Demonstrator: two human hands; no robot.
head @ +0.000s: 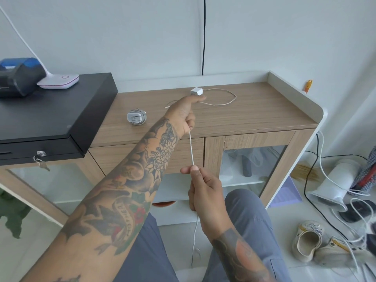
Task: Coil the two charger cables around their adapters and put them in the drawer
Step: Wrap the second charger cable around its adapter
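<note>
A white adapter [196, 91] lies on the wooden cabinet top [254, 110], and its white cable [223, 102] loops to the right across the wood. My left hand [184, 112] reaches out just in front of that adapter, fingers closed on the cable. From it a taut stretch of cable [191, 149] runs down to my right hand [203, 188], which pinches it; the rest hangs below toward the floor. A second adapter [136, 117] with its cable wound around it rests to the left. The wooden drawer front [122, 157] below the top is closed.
A black cash drawer [50, 119] with a key sits on the cabinet's left, carrying a blue-black device [18, 76] and a white lamp base [59, 80]. Glass doors are below. Shoes [309, 241], cables and a white appliance [333, 184] clutter the floor at right.
</note>
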